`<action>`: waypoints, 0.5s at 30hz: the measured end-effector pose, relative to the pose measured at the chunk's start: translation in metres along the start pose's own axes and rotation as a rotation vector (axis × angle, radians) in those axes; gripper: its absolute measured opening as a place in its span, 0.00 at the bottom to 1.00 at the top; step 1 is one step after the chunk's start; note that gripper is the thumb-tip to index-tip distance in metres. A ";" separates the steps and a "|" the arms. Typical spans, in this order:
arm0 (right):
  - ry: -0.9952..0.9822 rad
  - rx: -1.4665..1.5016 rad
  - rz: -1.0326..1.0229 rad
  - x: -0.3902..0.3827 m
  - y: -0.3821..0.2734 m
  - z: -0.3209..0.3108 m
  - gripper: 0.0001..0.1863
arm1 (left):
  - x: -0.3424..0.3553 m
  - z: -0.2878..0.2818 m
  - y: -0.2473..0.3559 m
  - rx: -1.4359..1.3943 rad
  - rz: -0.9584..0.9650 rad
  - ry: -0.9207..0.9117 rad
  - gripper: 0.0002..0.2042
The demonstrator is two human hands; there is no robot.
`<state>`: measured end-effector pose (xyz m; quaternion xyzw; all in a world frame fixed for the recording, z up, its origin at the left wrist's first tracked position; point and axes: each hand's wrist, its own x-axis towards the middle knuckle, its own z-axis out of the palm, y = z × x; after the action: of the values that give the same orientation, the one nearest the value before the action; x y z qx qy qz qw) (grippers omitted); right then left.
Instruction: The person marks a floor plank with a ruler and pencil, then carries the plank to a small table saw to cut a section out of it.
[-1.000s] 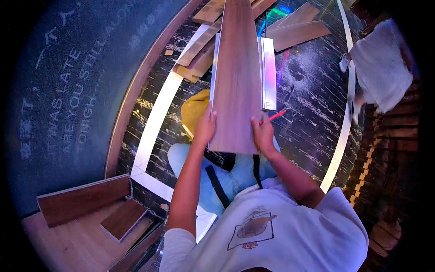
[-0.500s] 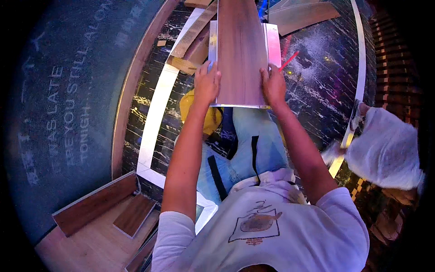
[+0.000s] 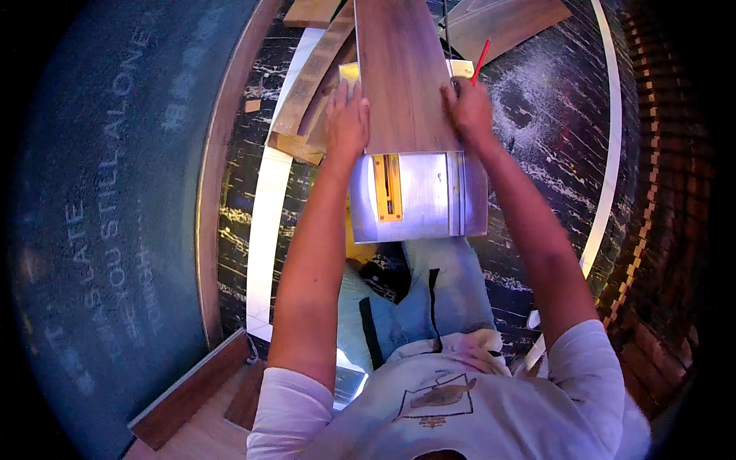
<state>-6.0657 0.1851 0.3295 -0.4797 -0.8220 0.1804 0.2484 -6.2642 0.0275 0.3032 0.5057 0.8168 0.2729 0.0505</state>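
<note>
A wooden plank (image 3: 406,88) lies lengthwise over a metal machine top (image 3: 418,195) with a yellow slotted insert (image 3: 389,188), which shows below the plank's near end. My left hand (image 3: 349,119) rests along the plank's left edge, fingers stretched out and thumb against the board. My right hand (image 3: 471,115) is at the right edge, fingers curled, with a slim red pencil (image 3: 481,60) sticking up from its grip. Beneath the machine top are my jeans-clad legs (image 3: 414,299).
Several offcut planks (image 3: 307,77) lie at the upper left, more boards (image 3: 498,23) at the upper right. Sawdust speckles the dark marble-patterned floor (image 3: 537,215). A dark chalk-lettered surface (image 3: 115,192) with wooden edging (image 3: 211,230) runs along the left; more planks (image 3: 184,391) lie lower left.
Both hands and the plank have moved forward, away from me, uncovering the metal top and its insert. A co-worker in white seen at the right is out of view now.
</note>
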 end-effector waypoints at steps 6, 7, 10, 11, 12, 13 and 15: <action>-0.303 0.362 0.220 0.141 0.129 0.030 0.15 | 0.052 0.028 0.003 -0.020 0.101 0.041 0.22; -0.575 0.643 0.411 0.150 0.125 0.039 0.15 | 0.052 0.024 -0.003 -0.008 0.084 0.031 0.22; -1.039 0.610 0.493 0.162 0.114 0.057 0.14 | 0.057 0.019 -0.015 0.019 0.049 0.011 0.21; -1.135 0.618 0.504 0.164 0.110 0.062 0.14 | 0.055 0.018 -0.017 0.022 0.036 0.001 0.21; -1.244 0.716 0.475 0.165 0.108 0.069 0.16 | 0.054 0.019 -0.018 0.025 0.023 -0.008 0.20; -1.300 0.692 0.452 0.170 0.106 0.072 0.15 | 0.056 0.019 -0.019 0.029 0.032 0.008 0.20; -1.421 0.645 0.400 0.176 0.098 0.080 0.15 | 0.056 0.017 -0.026 0.046 0.044 0.041 0.21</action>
<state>-6.1167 0.3816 0.2536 -0.2930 -0.5896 0.7119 -0.2444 -6.3061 0.0733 0.2873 0.5188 0.8124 0.2656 0.0162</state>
